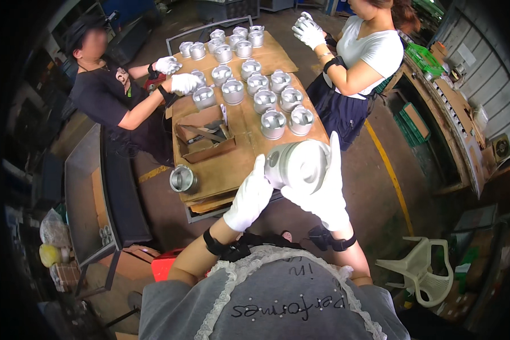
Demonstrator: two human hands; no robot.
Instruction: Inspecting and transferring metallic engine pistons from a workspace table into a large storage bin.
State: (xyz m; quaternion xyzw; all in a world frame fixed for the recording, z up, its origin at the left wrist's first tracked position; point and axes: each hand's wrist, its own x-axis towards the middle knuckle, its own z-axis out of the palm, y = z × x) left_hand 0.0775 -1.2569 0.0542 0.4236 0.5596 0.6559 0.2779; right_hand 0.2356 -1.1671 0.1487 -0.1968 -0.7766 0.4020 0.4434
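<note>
Between my two white-gloved hands I hold a silvery metal piston (300, 165) tilted on its side, just past the table's near edge. My left hand (250, 195) presses against its left side with the fingers pointing up. My right hand (326, 198) wraps its right side and underside, fingers raised along it. Several similar pistons (273, 124) stand upright on the cardboard-covered table (209, 184) beyond my hands. A single piston (183, 179) sits at the table's near left corner. Left of centre lies an open cardboard box (207, 148) with flat tools or strips inside.
At the table's left side, a person in dark clothes (116, 96) reaches a gloved hand to a piston. Another person in a white shirt (365, 51) stands at the right, gloved hands together. A pale plastic chair (422, 269) and a dark metal cart (116, 192) are nearby.
</note>
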